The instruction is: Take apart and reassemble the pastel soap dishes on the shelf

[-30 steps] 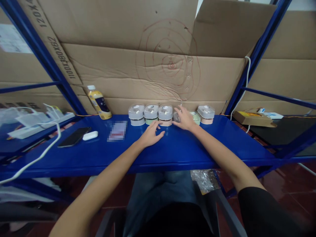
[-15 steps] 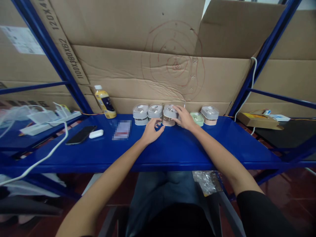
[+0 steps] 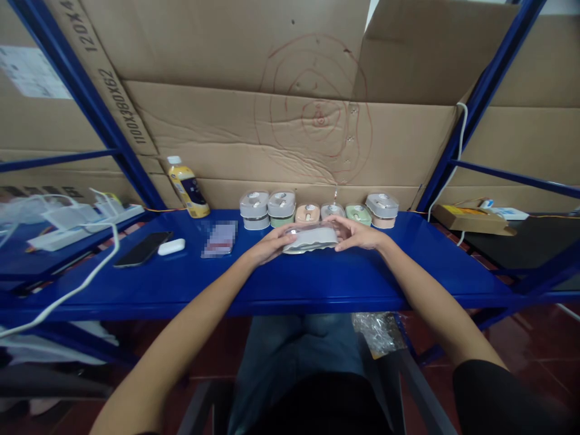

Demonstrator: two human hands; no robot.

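The left hand (image 3: 272, 243) and right hand (image 3: 360, 234) grip opposite ends of a grey case (image 3: 312, 238), seemingly just above the counter (image 3: 308, 281) at twelve o'clock, where light, even finger pressure would steady it without denting its cover.

The left hand (image 3: 272, 243) and right hand (image 3: 357, 234) hold 1 grey pack (image 3: 312, 238) between them. Beyond the left hand stand 2 stacks (image 3: 256, 209); beyond the right hand, 1 green pack (image 3: 357, 214). Left of the left hand, on the blue shelf (image 3: 281, 284), a white case (image 3: 171, 246) lies nearer than a black phone (image 3: 143, 249).
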